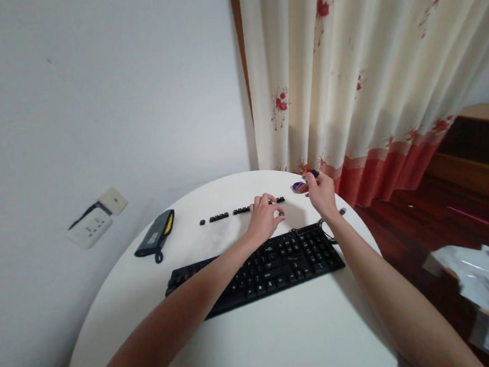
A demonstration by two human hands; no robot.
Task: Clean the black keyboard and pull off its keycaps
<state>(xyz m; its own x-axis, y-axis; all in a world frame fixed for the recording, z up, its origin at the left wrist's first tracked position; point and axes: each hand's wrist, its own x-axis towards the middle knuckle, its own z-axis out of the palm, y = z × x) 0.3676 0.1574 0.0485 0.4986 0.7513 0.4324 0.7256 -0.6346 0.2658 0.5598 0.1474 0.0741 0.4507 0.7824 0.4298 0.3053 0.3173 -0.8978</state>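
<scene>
A black keyboard point(277, 263) lies across the white table, partly covered by my left forearm. Beyond it, small black keycaps point(219, 217) are set out in a broken row, with a single keycap point(202, 222) at the left end. My left hand point(265, 217) reaches over the right part of this row, a keycap point(281, 214) between thumb and index finger. At the table's far right edge, my right hand point(322, 192) is closed around a small dark object point(314, 173), too hidden to name. Beside its fingertips lies a small purple item point(299, 187).
A dark grey pouch point(155, 235) with a yellow strip and a loop lies at the left. The keyboard's cable and USB plug point(343, 211) rest near my right wrist. A wall with a socket point(89, 227) borders the left; a flowered curtain point(325, 85) hangs behind.
</scene>
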